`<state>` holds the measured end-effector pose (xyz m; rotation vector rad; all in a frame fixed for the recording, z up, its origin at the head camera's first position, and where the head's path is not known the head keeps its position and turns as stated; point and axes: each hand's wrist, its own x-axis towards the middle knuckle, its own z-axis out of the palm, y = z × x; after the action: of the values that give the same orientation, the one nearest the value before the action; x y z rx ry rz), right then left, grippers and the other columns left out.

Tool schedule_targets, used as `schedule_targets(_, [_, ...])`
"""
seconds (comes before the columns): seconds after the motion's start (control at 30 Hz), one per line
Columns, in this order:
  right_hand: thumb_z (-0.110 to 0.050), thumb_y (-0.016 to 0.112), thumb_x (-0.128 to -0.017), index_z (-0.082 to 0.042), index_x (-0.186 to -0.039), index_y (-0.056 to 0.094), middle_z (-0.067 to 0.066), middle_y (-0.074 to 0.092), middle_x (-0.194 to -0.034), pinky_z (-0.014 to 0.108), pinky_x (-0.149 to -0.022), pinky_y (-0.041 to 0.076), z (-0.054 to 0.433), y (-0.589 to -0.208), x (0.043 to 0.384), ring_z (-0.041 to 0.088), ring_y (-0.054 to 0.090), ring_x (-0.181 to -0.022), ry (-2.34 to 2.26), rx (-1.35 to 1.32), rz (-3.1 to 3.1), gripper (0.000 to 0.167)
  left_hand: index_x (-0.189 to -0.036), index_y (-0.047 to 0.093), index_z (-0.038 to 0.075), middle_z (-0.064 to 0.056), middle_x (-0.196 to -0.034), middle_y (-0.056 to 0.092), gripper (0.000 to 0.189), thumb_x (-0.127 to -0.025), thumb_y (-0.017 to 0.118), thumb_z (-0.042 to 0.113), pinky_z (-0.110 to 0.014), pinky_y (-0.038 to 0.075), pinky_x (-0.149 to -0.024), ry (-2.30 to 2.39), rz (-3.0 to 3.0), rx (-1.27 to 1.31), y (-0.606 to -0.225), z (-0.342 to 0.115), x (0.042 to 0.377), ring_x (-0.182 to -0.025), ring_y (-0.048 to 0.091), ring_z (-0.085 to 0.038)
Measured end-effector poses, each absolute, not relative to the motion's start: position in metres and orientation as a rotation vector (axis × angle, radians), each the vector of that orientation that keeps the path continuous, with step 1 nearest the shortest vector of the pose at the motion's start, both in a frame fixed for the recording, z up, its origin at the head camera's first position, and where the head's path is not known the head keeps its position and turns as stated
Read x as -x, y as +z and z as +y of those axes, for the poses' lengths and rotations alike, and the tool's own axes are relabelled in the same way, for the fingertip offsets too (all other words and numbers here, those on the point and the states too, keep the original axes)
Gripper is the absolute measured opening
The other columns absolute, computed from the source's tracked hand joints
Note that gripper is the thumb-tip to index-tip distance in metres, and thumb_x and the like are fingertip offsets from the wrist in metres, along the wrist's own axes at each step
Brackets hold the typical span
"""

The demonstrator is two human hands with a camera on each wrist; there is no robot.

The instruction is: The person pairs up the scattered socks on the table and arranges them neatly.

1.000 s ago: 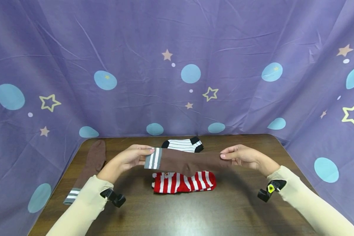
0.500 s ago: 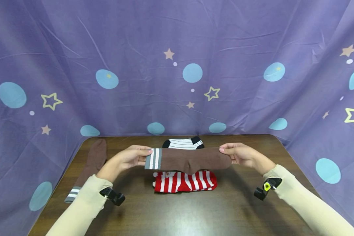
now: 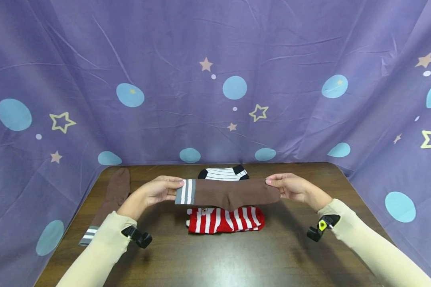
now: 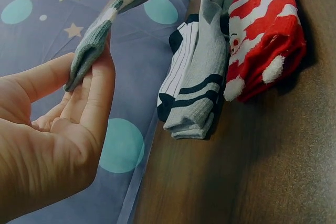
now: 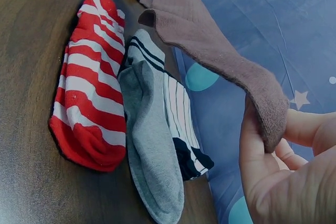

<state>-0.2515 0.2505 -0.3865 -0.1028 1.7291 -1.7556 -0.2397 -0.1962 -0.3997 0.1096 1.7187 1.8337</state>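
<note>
A brown sock with a grey, white-striped cuff is stretched level above the table between both hands. My left hand pinches its cuff between thumb and fingers; the left wrist view shows the cuff folded flat in that grip. At the other end my right hand pinches the toe, seen closely in the right wrist view. Beneath the held sock lie red-and-white striped socks. Grey socks with dark bands, hidden behind the brown one in the head view, lie beside them. White striped socks with black ends are farthest back.
Another brown sock with the same cuff lies along the left side of the wooden table, partly covered by the left forearm. A purple curtain with stars and dots hangs behind and at both sides. Each wrist carries a small black camera.
The right hand has shifted slightly left and up, and the toe end of the brown sock has come flatter and fully into sight. The left hand stays nearly in place, still gripping the cuff.
</note>
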Motion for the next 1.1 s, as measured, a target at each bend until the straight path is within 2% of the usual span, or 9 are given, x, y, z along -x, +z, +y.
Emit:
schedule_targets(0.13, [-0.007,0.050,-0.105,-0.020,-0.095,0.069,-0.009,0.071,-0.085,0.024,-0.073,0.056,0.251,-0.388,0.252,0.005,0.068,-0.074,-1.720,0.128,1.719,0.025,-0.115,0.060,0.003,0.002,-0.088,0.073,0.017,-0.106,0.047,0.008,-0.027,0.060,-0.080,1.812,1.705,-0.113,-0.401,-0.198,0.241,-0.083,0.072,-0.010])
schedule_targets(0.37, [-0.008,0.050,-0.106,-0.021,-0.095,0.069,-0.011,0.067,-0.082,0.021,-0.070,0.054,0.253,-0.396,0.254,0.001,0.063,-0.072,-1.558,0.162,1.712,0.026,-0.103,0.068,0.011,0.001,-0.087,0.074,0.018,-0.105,0.050,0.008,-0.028,0.061,-0.076,1.668,1.691,-0.144,-0.404,-0.203,0.238,-0.080,0.072,-0.011])
schedule_targets(0.77, [-0.010,0.057,-0.103,-0.020,-0.092,0.070,-0.011,0.066,-0.085,0.021,-0.066,0.049,0.253,-0.415,0.248,0.003,0.057,-0.070,-1.427,0.149,1.768,0.021,-0.108,0.068,0.002,-0.004,-0.089,0.074,0.013,-0.101,0.057,0.005,-0.033,0.063,-0.077,1.494,1.709,-0.131,-0.421,-0.204,0.231,-0.082,0.074,-0.016])
schedule_targets(0.97, [-0.007,0.058,-0.101,-0.018,-0.091,0.069,-0.010,0.064,-0.079,0.020,-0.064,0.051,0.255,-0.422,0.244,0.003,0.059,-0.067,-1.389,0.155,1.751,0.019,-0.106,0.068,0.003,-0.002,-0.086,0.074,0.011,-0.097,0.062,0.005,-0.031,0.062,-0.074,1.421,1.710,-0.156,-0.425,-0.198,0.225,-0.079,0.073,-0.014])
schedule_targets(1.1, [-0.006,0.060,-0.100,-0.018,-0.090,0.069,-0.012,0.063,-0.077,0.018,-0.060,0.048,0.256,-0.425,0.241,0.001,0.056,-0.064,-1.355,0.176,1.752,0.018,-0.105,0.068,0.002,-0.002,-0.083,0.074,0.011,-0.096,0.063,0.005,-0.029,0.062,-0.069,1.359,1.720,-0.173,-0.427,-0.195,0.220,-0.075,0.072,-0.012])
